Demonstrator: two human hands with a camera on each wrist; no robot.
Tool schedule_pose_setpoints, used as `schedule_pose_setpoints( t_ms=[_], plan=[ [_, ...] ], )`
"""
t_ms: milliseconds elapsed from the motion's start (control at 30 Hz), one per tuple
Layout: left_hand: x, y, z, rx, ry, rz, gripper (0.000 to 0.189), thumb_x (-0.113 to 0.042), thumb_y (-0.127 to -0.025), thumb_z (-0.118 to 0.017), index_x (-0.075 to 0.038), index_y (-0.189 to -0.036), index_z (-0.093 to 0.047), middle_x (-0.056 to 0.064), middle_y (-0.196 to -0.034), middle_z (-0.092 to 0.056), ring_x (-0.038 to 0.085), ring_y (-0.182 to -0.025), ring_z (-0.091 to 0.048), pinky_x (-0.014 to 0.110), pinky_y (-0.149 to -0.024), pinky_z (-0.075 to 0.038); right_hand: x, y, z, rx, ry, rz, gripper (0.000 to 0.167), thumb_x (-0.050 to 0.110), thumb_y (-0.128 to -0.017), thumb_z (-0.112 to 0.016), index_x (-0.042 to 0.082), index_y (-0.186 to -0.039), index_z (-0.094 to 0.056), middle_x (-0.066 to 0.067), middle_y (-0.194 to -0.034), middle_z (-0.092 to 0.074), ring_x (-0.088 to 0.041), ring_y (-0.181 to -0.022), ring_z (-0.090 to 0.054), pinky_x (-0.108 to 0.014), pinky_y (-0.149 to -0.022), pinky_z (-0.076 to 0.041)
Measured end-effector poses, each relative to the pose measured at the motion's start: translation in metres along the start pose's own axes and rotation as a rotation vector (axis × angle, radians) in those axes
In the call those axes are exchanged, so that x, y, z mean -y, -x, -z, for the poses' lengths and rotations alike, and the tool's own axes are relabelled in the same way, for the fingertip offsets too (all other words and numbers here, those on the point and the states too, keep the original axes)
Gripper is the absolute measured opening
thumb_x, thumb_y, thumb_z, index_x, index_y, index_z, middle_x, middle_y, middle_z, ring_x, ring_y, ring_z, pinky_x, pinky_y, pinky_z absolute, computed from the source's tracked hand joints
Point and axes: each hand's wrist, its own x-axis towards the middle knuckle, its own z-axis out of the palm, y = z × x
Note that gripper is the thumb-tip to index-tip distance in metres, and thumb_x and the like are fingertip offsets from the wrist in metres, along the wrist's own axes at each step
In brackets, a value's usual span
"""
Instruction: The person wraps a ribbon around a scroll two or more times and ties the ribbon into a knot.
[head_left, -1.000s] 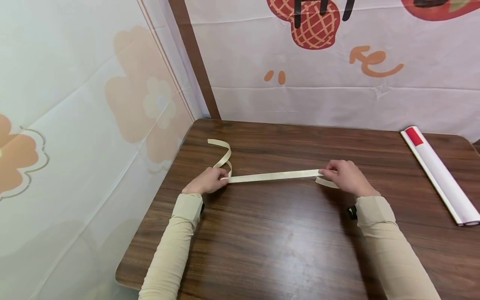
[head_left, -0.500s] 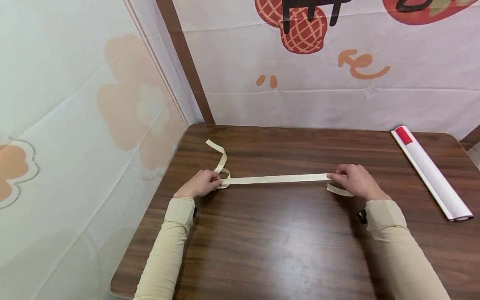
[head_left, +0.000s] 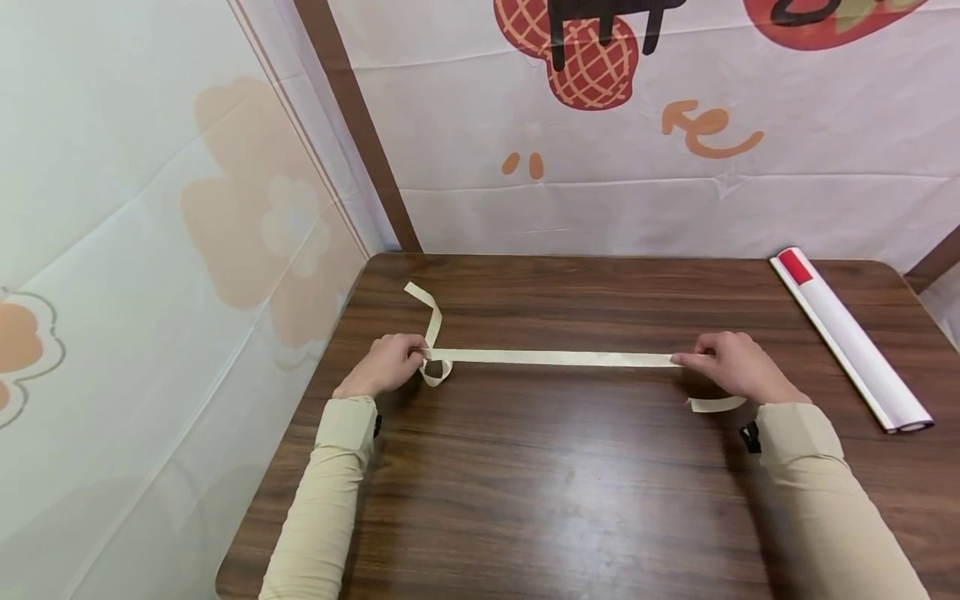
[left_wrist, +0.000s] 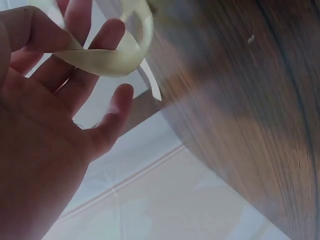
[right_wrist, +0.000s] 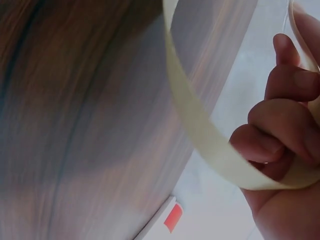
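Note:
A cream ribbon (head_left: 551, 357) is stretched straight between the two hands, close over the dark wooden table. At its left end my left hand (head_left: 386, 364) pinches it between thumb and forefinger; in the left wrist view a loop of the ribbon (left_wrist: 112, 61) hangs past the fingers, the others loosely spread. A loose tail curls on the table beyond that hand. My right hand (head_left: 738, 367) pinches the other end, its remaining fingers curled in. From it a short tail dangles, and the right wrist view has this ribbon tail (right_wrist: 200, 130) arcing down from the palm.
A white roll (head_left: 851, 342) with a red patch lies on the right part of the wooden table (head_left: 570, 483). Printed white cloth walls stand along the table's back (head_left: 600, 200) and left (head_left: 150, 250) sides.
The hands have moved apart, left hand leftward and right hand rightward, so the stretched span of ribbon is longer. The right-hand tail is shown lower, and the head view has shifted slightly.

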Motion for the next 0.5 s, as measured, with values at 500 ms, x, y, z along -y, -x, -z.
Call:
schedule_pose_setpoints(
  t_ms=[500],
  plan=[
    [0.014,0.004,0.007,-0.039,-0.042,0.054,0.023,-0.008,-0.092,-0.047,-0.011,-0.075,-0.062,0.001,-0.061,-0.049,0.017,-0.055,-0.041,0.036,-0.070,-0.033,-0.023,0.018,0.013,-0.050,0.032,-0.004,0.043,0.050,-0.091,-0.061,0.012,-0.069,-0.058,0.004,-0.057,-0.044,-0.012,-0.056,-0.041,-0.027,-0.053,-0.031]
  ],
)
